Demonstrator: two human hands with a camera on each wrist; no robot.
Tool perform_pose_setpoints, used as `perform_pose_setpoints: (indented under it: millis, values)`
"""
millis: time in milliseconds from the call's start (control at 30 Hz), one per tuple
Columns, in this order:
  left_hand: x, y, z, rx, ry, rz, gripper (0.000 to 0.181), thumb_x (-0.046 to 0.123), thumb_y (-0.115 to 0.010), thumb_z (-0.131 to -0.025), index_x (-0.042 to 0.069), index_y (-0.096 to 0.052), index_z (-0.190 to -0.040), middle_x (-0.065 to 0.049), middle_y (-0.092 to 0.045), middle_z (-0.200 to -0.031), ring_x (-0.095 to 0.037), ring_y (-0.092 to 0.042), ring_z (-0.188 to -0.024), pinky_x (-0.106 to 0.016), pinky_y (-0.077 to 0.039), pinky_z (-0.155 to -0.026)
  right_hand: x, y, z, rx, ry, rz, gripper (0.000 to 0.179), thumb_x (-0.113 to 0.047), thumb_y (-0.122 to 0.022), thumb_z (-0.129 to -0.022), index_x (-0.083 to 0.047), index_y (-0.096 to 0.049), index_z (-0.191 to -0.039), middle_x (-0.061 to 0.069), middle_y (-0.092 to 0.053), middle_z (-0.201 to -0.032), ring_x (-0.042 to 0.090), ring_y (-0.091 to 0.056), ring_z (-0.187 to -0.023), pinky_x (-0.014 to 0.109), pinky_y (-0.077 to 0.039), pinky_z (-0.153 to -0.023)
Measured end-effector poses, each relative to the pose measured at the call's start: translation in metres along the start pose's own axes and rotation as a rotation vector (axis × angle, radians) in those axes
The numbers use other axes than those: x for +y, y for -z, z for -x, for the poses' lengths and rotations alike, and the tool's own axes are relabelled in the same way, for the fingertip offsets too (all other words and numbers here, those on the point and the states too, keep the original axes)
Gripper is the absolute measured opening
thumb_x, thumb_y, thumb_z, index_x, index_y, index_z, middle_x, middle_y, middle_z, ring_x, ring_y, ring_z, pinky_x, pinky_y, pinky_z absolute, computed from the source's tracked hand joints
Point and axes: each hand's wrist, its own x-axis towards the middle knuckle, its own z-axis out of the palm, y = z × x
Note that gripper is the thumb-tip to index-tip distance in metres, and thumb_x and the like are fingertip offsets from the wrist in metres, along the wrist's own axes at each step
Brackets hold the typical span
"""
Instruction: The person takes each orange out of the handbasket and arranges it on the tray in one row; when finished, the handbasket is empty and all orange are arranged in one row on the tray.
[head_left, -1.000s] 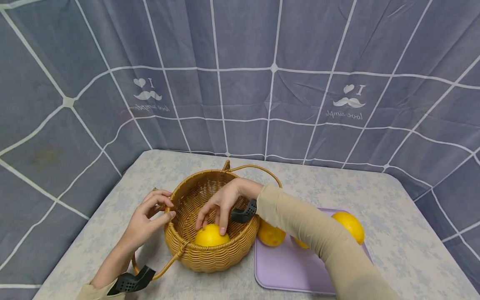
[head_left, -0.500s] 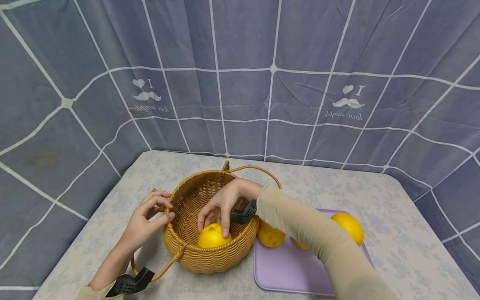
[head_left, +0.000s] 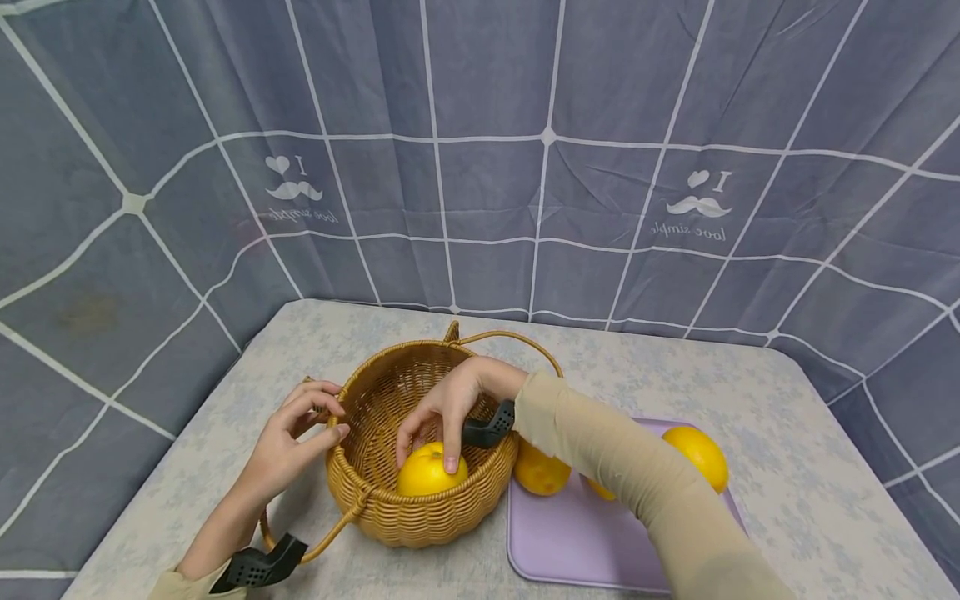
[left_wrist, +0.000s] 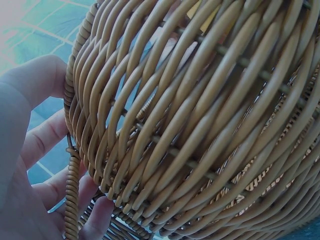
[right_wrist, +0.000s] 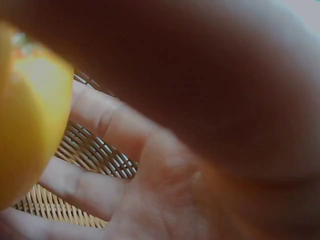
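A round wicker basket [head_left: 420, 529] stands on the table, its loop handles folded out to the sides. My left hand [head_left: 288, 446] holds the basket's left rim; the left wrist view shows thumb and fingers against the weave [left_wrist: 165, 115] beside the handle [left_wrist: 72, 192]. Inside the basket, near its front wall, is a yellow orange [head_left: 429, 473]. My right hand [head_left: 442, 410] reaches in from above and grips this orange between thumb and fingers. In the right wrist view the orange [right_wrist: 32, 125] touches the fingers, and the blurred thumb covers the upper part.
A lilac tray [head_left: 577, 542] lies right of the basket. On it are an orange [head_left: 542, 471] against the basket, another orange [head_left: 701, 454] at the back right, and one mostly hidden under the right sleeve [head_left: 660, 475]. A grey checked curtain [head_left: 495, 192] hangs behind the table.
Within the basket the orange has shifted slightly to the right, and a little more of it shows above the front rim now. My right fingers have moved with it; the left hand keeps its place.
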Motion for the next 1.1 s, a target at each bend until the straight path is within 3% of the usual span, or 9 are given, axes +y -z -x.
perform_pose_setpoints:
  millis: [400, 600, 900, 1100]
  values:
    - [-0.0002, 0.0008, -0.0015, -0.003, -0.003, 0.002, 0.014, -0.004, -0.063, -0.085, 0.006, -0.059, -0.094, -0.005, -0.048, -0.119, -0.011, -0.045, -0.108, -0.017, -0.038, -0.086, -0.0014, 0.0008, 0.005, -0.001, 0.032, -0.021, 0.067, 0.011, -0.063, -0.08, 0.006, -0.034, -0.14, -0.007, -0.05, -0.126, 0.011, -0.05, -0.115, 0.031, -0.039, -0.1]
    - [0.0002, 0.0007, -0.0007, -0.004, 0.003, 0.001, 0.014, -0.003, -0.064, -0.085, 0.006, -0.059, -0.094, -0.005, -0.048, -0.118, -0.011, -0.045, -0.108, -0.017, -0.038, -0.087, -0.001, -0.0001, 0.0061, 0.01, 0.056, -0.043, 0.067, 0.009, -0.064, -0.079, 0.006, -0.036, -0.139, -0.004, -0.05, -0.126, 0.019, -0.056, -0.107, 0.034, -0.042, -0.097]
    - [0.0011, 0.0012, -0.0003, -0.003, 0.001, 0.0, 0.014, -0.004, -0.063, -0.085, 0.006, -0.059, -0.094, -0.005, -0.048, -0.118, -0.011, -0.046, -0.107, -0.018, -0.039, -0.086, -0.0003, -0.0002, 0.0058, 0.006, 0.067, -0.07, 0.063, 0.011, -0.062, -0.079, 0.005, -0.038, -0.137, 0.001, -0.057, -0.12, 0.017, -0.056, -0.108, 0.035, -0.042, -0.098]
    - [0.001, 0.001, -0.0006, -0.003, 0.007, -0.016, 0.014, -0.003, -0.064, -0.085, 0.006, -0.059, -0.094, -0.004, -0.048, -0.118, -0.01, -0.046, -0.106, -0.017, -0.039, -0.086, 0.0022, 0.0001, 0.0068, 0.064, 0.146, -0.074, 0.067, 0.01, -0.066, -0.076, 0.008, -0.037, -0.136, 0.001, -0.056, -0.12, 0.016, -0.055, -0.109, 0.038, -0.041, -0.098]
